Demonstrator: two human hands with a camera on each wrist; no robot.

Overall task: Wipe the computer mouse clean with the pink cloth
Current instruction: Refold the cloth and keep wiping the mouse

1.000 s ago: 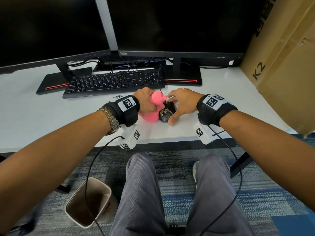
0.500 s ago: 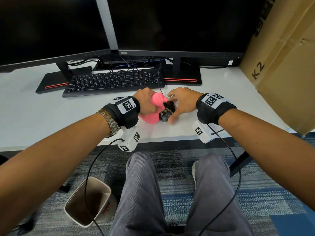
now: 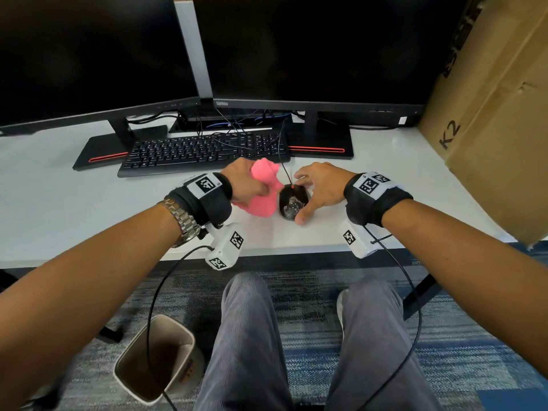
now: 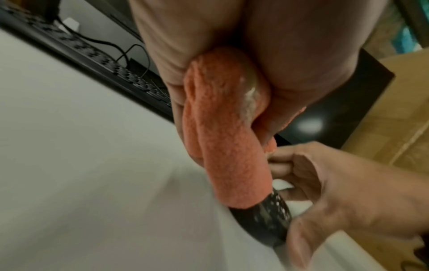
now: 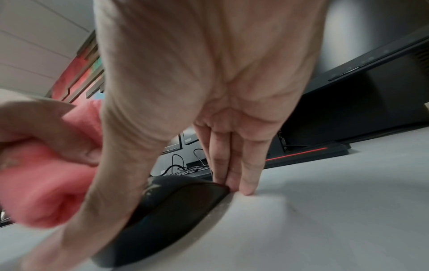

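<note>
A black wired computer mouse (image 3: pixel 292 203) lies on the white desk (image 3: pixel 89 203), with pale smears on its back. My right hand (image 3: pixel 318 191) holds it from the right, thumb at its near end and fingers (image 5: pixel 234 176) down against its far side. My left hand (image 3: pixel 246 185) grips a bunched pink cloth (image 3: pixel 265 191), whose lower end touches the mouse's left side (image 4: pixel 267 218). In the left wrist view the cloth (image 4: pixel 223 137) hangs from my fist, with a wet smear on it. In the right wrist view the mouse (image 5: pixel 167 214) sits under my palm.
A black keyboard (image 3: pixel 201 152) lies just behind the hands, with two dark monitors (image 3: pixel 311 51) on stands behind it. Large cardboard boxes (image 3: pixel 498 114) stand at the desk's right end. The mouse cable (image 3: pixel 281 161) runs back over the keyboard. A bin (image 3: pixel 154 366) stands on the floor.
My left hand with the pink cloth has slid slightly left and up, off the top of the mouse, so more of the smeared back shows. The right hand holds its place.
</note>
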